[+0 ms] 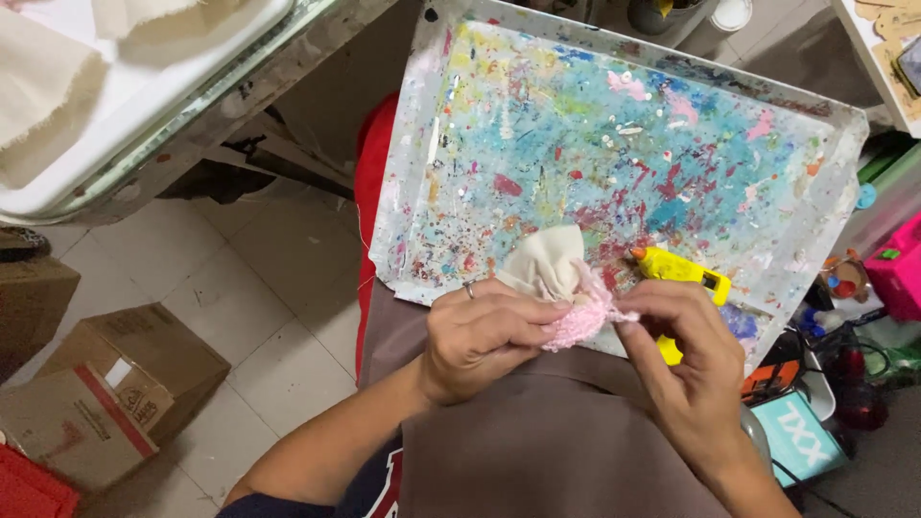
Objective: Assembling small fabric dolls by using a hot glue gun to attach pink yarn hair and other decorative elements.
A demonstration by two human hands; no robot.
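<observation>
Pink fuzzy yarn tuft pinched between both hands, left hand curled shut around it and cream cloth pouch, right hand fingertips closed on tuft's end — held over paint-splattered tray, yellow glue gun just beside.

My left hand, a ring on one finger, is closed around a cream cloth pouch and a tuft of fluffy pink yarn, while my right hand pinches the yarn's far end between thumb and fingertips. Both sit over my brown apron, at the near edge of a paint-spattered tray. A yellow glue gun lies on the tray just beside my right hand. Off to my left, cardboard boxes stand on the tiled floor, and cream fabric rests on a white surface.
</observation>
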